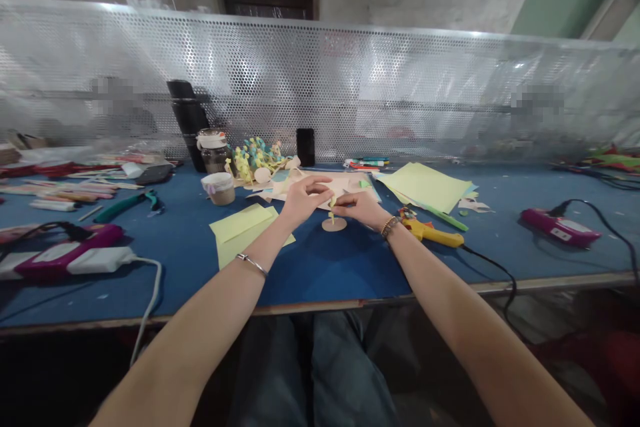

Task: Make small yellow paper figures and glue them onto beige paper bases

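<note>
A small yellow paper piece (332,214) stands upright on a round tan disc (334,225) at the middle of the blue table. My right hand (361,208) pinches the top of the yellow piece from the right. On the other side of it, my left hand (306,199) has its fingers curved and apart, thumb and fingertips near the top of the piece, with nothing visible between them. Yellow paper sheets (243,232) lie beside my left forearm.
A yellow glue gun (436,235) with a cord lies right of my right hand. Behind are a paper stack (425,185), a phone (305,147), a cup (219,188) and small yellow and blue paper pieces (255,159). Power strips (560,228) sit at both sides.
</note>
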### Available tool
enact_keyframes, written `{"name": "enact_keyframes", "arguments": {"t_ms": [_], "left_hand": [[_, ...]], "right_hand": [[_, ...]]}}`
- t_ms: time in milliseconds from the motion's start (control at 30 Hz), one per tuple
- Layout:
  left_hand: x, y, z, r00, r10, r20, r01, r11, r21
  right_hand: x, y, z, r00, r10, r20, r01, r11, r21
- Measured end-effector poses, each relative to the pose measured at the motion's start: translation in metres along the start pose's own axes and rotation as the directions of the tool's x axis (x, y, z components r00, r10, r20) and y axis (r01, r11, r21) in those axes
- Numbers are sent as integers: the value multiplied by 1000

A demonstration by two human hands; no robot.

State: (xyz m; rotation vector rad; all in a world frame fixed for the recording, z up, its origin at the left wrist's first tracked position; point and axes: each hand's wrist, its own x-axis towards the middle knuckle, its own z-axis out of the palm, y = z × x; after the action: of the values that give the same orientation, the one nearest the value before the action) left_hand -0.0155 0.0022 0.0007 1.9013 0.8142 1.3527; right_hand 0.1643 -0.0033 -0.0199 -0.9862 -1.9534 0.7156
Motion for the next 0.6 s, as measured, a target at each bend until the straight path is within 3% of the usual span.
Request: {"name": "enact_keyframes", "arguments": {"t_ms": [600], "left_hand": [[-2, 0, 5, 998, -19, 60, 19, 1000, -10]], "right_hand": [[1, -3, 3, 1000, 4, -22, -5, 999, -53]]}}
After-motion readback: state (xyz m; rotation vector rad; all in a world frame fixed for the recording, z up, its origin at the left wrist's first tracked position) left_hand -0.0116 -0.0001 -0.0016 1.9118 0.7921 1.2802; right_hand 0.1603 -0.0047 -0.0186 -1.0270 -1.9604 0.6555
